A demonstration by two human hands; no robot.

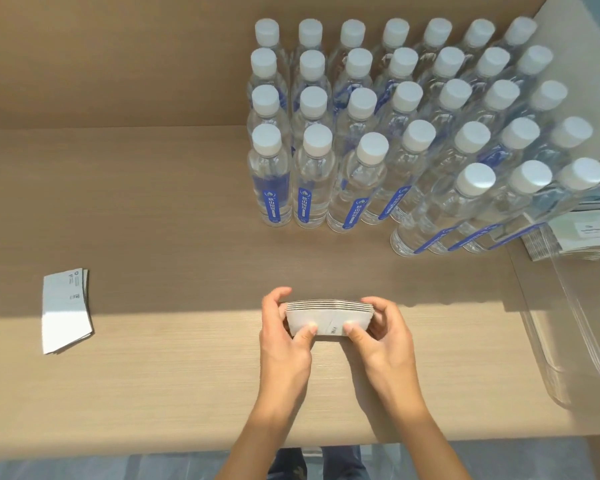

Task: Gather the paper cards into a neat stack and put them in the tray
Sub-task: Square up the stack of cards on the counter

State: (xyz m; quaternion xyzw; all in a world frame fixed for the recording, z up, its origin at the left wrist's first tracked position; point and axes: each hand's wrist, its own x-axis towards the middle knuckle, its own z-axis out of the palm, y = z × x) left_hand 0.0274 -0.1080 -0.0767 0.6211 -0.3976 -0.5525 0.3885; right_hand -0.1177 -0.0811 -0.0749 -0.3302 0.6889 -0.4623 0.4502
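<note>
A pale wood-grain counter (187, 202) is lit by a sun patch along its near edge, with rows of capped water bottles (395, 133) massed toward the far right corner. Near the middle of the front edge, a stack of paper cards (328, 318) is pinched on edge between the left hand (284, 337) and the right hand (381, 336), both closed on it. A second pile of cards (66, 310) is left near the left edge. The clear tray (575, 334) is seen at the right edge. Cards could be fanned or dropped if the squeeze is loosened, and the bottles could be knocked in a hurried carry.
</note>
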